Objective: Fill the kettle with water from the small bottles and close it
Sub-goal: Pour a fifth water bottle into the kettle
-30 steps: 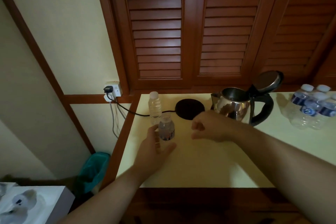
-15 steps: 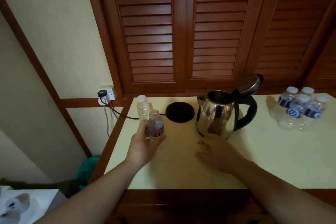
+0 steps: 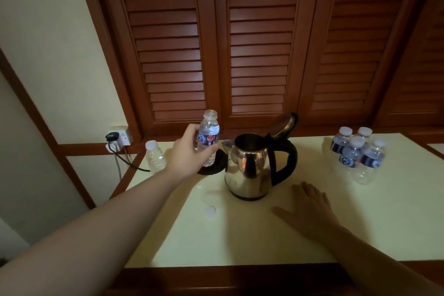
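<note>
The left hand (image 3: 189, 156) had its fingers (image 3: 208, 151) wrapped round the uncapped bottle (image 3: 208, 136), held upright, mouth up, just left of the kettle (image 3: 252, 163) and level with its open rim. The kettle stood on the desk (image 3: 240, 235), lid (image 3: 281, 125) raised. Right of it, the right hand (image 3: 310, 209) lay flat, fingers spread, holding nothing.

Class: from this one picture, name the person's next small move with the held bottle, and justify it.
Probably carry the uncapped bottle in the left hand over the kettle mouth and tip it: its cap is off, the kettle lid stands open, and the right hand lies flat on the table.
</note>
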The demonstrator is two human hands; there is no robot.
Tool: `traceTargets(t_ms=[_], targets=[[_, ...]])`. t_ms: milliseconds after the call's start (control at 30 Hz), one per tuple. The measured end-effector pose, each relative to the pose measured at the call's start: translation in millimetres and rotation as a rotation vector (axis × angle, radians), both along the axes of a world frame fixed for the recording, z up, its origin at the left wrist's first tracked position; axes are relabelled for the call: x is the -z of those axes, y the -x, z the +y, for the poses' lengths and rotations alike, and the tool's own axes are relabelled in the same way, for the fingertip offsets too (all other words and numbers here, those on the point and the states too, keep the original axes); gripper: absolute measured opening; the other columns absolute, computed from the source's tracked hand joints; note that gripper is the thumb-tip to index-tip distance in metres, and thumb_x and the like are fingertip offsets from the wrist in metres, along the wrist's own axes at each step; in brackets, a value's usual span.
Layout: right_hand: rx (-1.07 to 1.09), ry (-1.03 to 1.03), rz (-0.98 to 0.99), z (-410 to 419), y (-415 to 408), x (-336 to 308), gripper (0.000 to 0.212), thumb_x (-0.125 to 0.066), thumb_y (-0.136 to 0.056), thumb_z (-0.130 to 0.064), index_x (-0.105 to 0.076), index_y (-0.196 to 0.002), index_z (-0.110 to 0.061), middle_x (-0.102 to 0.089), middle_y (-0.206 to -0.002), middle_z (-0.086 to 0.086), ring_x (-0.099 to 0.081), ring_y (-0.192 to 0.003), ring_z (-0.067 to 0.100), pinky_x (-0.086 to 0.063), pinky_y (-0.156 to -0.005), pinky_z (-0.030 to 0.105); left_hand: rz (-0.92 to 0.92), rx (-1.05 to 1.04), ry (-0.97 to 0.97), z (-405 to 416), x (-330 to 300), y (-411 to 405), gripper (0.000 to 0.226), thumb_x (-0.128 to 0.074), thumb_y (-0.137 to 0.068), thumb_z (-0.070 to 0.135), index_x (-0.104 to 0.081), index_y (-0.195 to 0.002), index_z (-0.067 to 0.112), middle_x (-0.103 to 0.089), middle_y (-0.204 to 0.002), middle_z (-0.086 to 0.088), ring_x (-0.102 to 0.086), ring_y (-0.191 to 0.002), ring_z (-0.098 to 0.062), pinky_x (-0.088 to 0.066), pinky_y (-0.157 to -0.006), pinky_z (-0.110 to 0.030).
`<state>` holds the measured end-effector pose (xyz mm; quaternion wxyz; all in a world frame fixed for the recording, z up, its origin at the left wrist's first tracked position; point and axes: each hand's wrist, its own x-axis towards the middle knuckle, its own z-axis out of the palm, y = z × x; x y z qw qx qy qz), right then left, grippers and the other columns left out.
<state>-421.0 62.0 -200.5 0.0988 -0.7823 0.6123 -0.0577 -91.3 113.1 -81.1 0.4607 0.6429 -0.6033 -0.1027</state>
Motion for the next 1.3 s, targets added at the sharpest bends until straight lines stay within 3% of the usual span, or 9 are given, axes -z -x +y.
traceTargets(t_ms=[100,300,533,767,933,1167,1300], targets=[[-0.018,-0.022,0.001,-3.8,3.4,9.7,0.12,-0.02,-0.071,-0.101,-0.018,-0.162,-0.023,-0.008,-0.171,0.008,-0.004,-0.158,0.027,-0.006,-0.127,0.052,-0.135,0.045,-0.027,-12.1,-10.2,4.9,0.048,-0.082,-0.087,0.041,-0.054,-0.125,0.031,-0.073,-0.108,0.015,-0.068,-0.095,0.001,-0.051,-0.075,-0.02],[-0.046,0.006,-0.007,-5.7,6.8,12.6,0.115,-0.021,-0.074,-0.098,-0.016,-0.162,-0.025,-0.007,-0.172,0.007,-0.003,-0.158,0.026,-0.005,-0.127,0.051,-0.474,0.06,-0.067,-29.6,-18.0,-4.1,0.051,-0.082,-0.084,0.042,-0.054,-0.125,0.033,-0.068,-0.11,0.007,-0.066,-0.098,-0.017,-0.056,-0.08,-0.041],[-0.044,0.017,-0.023,-10.0,8.8,16.6,0.113,-0.021,-0.075,-0.099,-0.02,-0.162,-0.026,-0.009,-0.172,0.006,-0.005,-0.158,0.026,-0.007,-0.127,0.051,-0.72,0.026,-0.112,-36.5,-28.4,-14.7,0.057,-0.079,-0.089,0.041,-0.052,-0.138,0.032,-0.058,-0.112,0.0,-0.055,-0.107,-0.024,-0.053,-0.087,-0.045],[-0.04,0.028,-0.032,-10.4,9.2,17.9,0.112,-0.021,-0.075,-0.098,-0.021,-0.162,-0.027,-0.012,-0.171,0.005,-0.007,-0.158,0.025,-0.007,-0.127,0.05,-0.864,0.015,-0.128,-35.7,-42.9,-18.7,0.06,-0.074,-0.09,0.039,-0.049,-0.145,0.032,-0.048,-0.109,0.005,-0.052,-0.108,-0.025,-0.048,-0.082,-0.04],[-0.036,0.025,-0.023,-9.5,8.9,17.4,0.111,-0.021,-0.076,-0.097,-0.021,-0.162,-0.027,-0.011,-0.172,0.004,-0.007,-0.158,0.025,-0.007,-0.127,0.049,-0.93,-0.005,-0.147,-35.3,-52.1,-18.4,0.061,-0.071,-0.092,0.039,-0.046,-0.147,0.034,-0.053,-0.12,-0.003,-0.05,-0.114,-0.027,-0.049,-0.089,-0.044],[-0.035,0.033,-0.029,-8.2,9.9,17.6,0.108,-0.022,-0.078,-0.096,-0.021,-0.162,-0.028,-0.013,-0.171,0.003,-0.008,-0.158,0.024,-0.008,-0.127,0.049,-1.001,-0.008,-0.114,-33.3,-64.2,-16.0,0.056,-0.069,-0.095,0.041,-0.048,-0.146,0.033,-0.053,-0.119,-0.003,-0.049,-0.111,-0.026,-0.039,-0.083,-0.039],[-0.034,0.031,-0.034,-6.5,9.9,15.4,0.105,-0.024,-0.08,-0.094,-0.022,-0.162,-0.028,-0.013,-0.171,0.003,-0.008,-0.158,0.023,-0.007,-0.128,0.048,-1.022,-0.009,-0.117,-31.9,-67.5,-13.3,0.055,-0.068,-0.096,0.039,-0.047,-0.147,0.032,-0.053,-0.122,-0.005,-0.049,-0.112,-0.027,-0.042,-0.084,-0.04]])
